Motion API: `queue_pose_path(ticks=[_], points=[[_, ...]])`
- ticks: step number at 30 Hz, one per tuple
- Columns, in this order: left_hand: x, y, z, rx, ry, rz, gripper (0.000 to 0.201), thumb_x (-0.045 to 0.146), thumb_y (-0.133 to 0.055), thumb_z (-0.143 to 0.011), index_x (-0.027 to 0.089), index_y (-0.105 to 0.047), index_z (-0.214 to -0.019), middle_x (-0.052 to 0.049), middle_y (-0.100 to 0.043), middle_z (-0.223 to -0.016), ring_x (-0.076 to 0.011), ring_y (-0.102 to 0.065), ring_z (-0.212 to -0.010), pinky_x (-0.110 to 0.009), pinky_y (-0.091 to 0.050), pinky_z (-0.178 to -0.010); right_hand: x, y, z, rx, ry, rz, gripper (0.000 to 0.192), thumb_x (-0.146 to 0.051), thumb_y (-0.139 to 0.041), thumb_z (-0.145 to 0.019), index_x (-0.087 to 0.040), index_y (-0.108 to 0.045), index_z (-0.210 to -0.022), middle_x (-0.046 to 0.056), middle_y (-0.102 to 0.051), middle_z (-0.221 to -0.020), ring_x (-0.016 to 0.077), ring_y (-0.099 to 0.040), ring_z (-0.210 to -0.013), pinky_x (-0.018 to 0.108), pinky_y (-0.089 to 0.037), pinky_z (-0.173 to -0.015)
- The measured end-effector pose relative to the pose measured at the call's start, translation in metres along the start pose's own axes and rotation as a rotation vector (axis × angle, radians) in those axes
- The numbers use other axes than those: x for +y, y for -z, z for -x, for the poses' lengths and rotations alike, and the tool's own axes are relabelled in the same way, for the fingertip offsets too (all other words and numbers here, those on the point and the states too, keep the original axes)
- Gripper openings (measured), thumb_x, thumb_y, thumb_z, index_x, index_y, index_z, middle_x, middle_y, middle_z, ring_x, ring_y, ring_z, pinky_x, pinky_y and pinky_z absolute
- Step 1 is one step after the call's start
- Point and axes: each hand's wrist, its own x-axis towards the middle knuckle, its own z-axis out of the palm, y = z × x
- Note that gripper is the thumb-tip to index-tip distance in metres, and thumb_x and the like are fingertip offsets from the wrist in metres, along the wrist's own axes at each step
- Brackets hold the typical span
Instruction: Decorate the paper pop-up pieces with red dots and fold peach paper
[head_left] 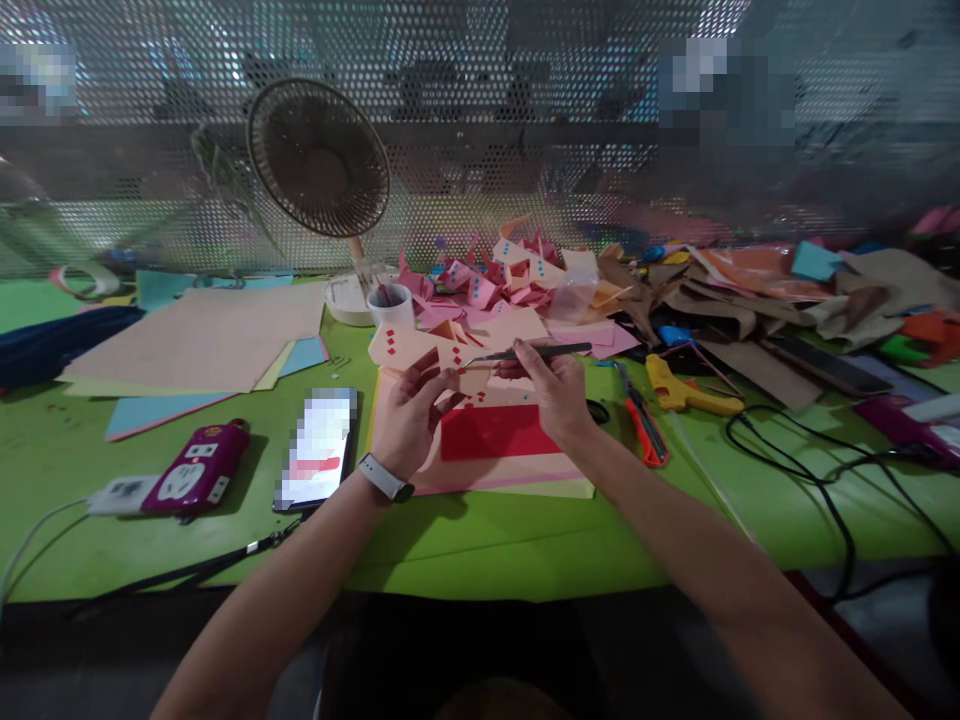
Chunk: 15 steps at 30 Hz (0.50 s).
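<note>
My right hand (556,392) grips slim dark tweezers (551,351), their bent silvery tip pointing left. That tip is close to the fingertips of my left hand (420,410), which are pinched together; whatever is between them is too small to make out. Just behind lies a peach paper piece (416,343) with small red diamonds on it. Under my hands is a stack of pink and peach sheets (420,475), with a red paper strip (491,433) on top and a few loose red diamonds near its upper edge.
A phone (316,448) and a purple power socket (196,468) lie left. To the right are an orange-handled cutter (643,425), a yellow glue gun (690,388) and black cables (817,470). Behind stand a fan (319,160), a white cup (391,308) and heaped folded paper (517,268).
</note>
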Motion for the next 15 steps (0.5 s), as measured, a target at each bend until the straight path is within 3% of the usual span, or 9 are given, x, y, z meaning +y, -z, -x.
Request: queue_pose_path(ticks=[15], points=[[0.0021, 0.0001, 0.0008, 0.011, 0.047, -0.033, 0.038, 0.019, -0.076, -0.07, 0.022, -0.065, -0.107, -0.001, -0.067, -0.089, -0.0146, -0.065, -0.084, -0.027, -0.055, -0.069, -0.0042, 0.0046, -0.0042, -0.067, 0.033, 0.017, 0.029, -0.048, -0.073, -0.079, -0.02, -0.066, -0.08, -0.001, -0.071, -0.063, 0.0164, -0.071, -0.06, 0.033, -0.064, -0.065]])
